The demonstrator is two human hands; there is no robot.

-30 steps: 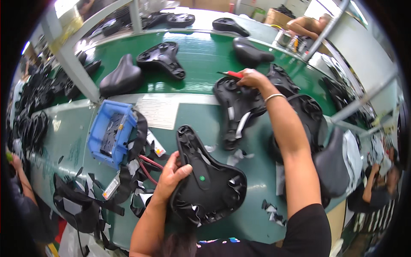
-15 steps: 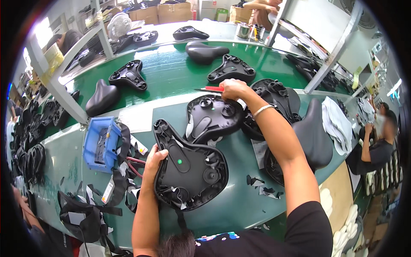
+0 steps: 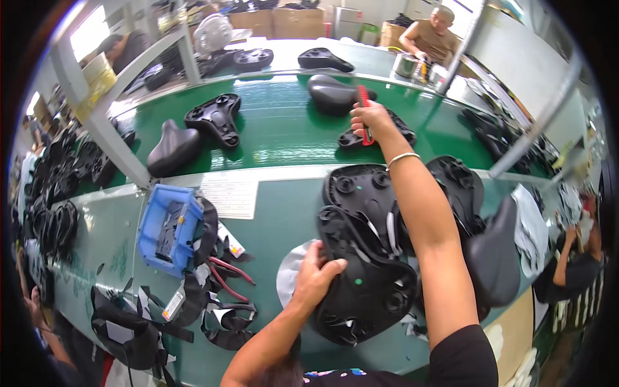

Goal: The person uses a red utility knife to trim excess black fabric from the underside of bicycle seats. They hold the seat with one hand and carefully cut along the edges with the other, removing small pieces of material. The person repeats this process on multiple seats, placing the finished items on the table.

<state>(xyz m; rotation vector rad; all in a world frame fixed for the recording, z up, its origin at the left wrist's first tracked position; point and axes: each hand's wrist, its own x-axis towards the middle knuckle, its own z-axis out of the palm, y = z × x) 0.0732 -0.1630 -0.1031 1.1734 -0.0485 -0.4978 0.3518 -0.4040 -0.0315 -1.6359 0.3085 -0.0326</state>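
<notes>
Watching from afar, I see the black seat (image 3: 364, 300) upside down over the green table (image 3: 276, 222), my left hand (image 3: 316, 278) half-curled on its edge. It might slip if that grip is loose. My right hand (image 3: 373, 117), closed around a red tool (image 3: 363, 97), could bump the shiny seat (image 3: 327, 95) if swung.
</notes>
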